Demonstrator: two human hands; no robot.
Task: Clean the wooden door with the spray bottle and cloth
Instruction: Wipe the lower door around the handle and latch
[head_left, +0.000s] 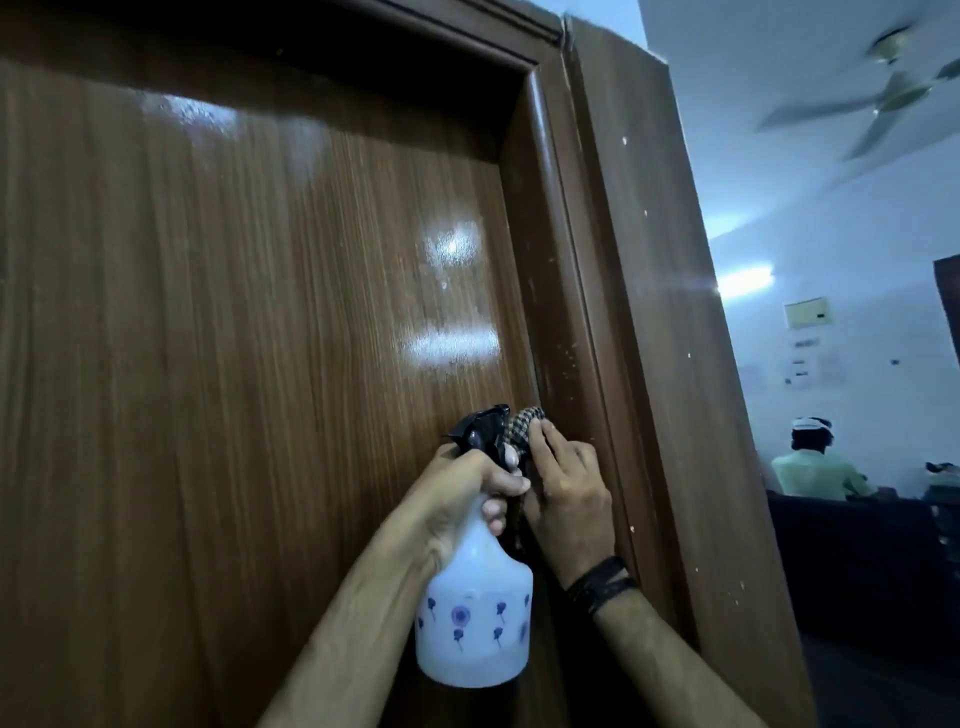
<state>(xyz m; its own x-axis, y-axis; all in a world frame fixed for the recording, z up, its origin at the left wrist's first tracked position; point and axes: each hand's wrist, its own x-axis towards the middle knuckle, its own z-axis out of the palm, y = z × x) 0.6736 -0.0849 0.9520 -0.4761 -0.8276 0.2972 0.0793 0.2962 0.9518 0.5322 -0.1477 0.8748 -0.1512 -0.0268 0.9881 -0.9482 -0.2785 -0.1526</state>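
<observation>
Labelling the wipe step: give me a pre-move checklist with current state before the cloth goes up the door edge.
1. Left hand grips spray bottle at the neck: ok.
2. Right hand presses cloth against the wooden door: ok.
3. Spray on the door above the cloth: ok, misted patches visible.
4. Nozzle aimed at the door: cannot tell.
5. Liquid left in the bottle: cannot tell, body is opaque.
6. Door frame clean: not ok, pale specks.

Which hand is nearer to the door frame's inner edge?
Right. The right hand presses the cloth at the door frame edge; the left hand grips the spray bottle farther left.
</observation>
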